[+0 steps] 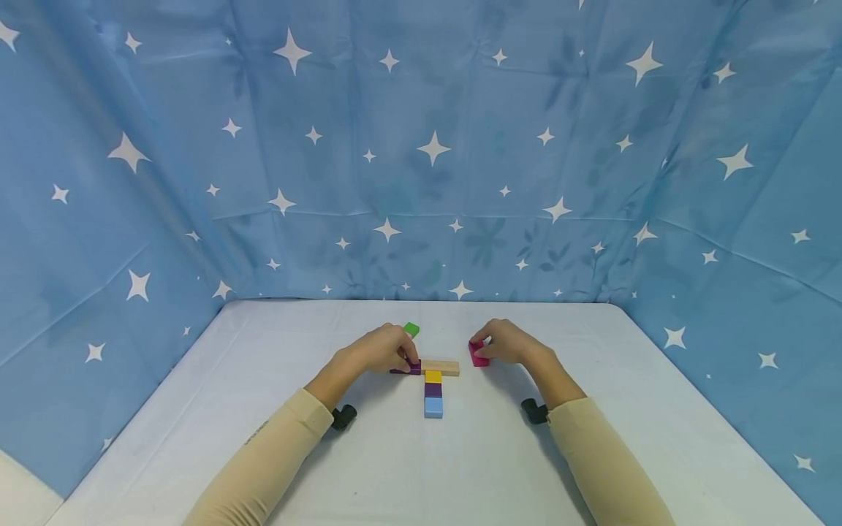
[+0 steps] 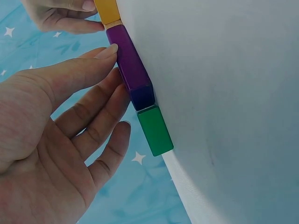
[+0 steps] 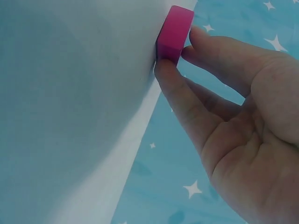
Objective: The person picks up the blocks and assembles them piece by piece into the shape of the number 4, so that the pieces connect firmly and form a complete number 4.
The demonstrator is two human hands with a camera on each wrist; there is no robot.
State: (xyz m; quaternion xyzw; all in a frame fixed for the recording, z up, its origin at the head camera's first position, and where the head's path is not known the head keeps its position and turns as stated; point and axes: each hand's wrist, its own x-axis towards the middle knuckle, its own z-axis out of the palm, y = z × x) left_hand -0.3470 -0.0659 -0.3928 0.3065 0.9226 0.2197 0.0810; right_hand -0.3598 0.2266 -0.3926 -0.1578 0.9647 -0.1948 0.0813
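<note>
In the head view my left hand (image 1: 387, 348) pinches a purple block (image 1: 414, 367) at the left end of a plain wooden block (image 1: 441, 367). Thumb and fingers lie on either side of that purple block (image 2: 131, 60) in the left wrist view. Further right, my right hand (image 1: 508, 341) holds a pink block (image 1: 480, 356) between thumb and fingers; whether it touches the table cannot be told. Below the wooden block runs a column: a yellow block (image 1: 433, 376), a second purple block (image 1: 433, 390) and a light blue block (image 1: 433, 408).
A green block (image 1: 411, 329) lies just beyond my left hand. The white table (image 1: 500, 467) meets a blue curtain (image 1: 434, 183) with white stars at its back and sides. Black wrist pieces (image 1: 344, 417) show at both forearms.
</note>
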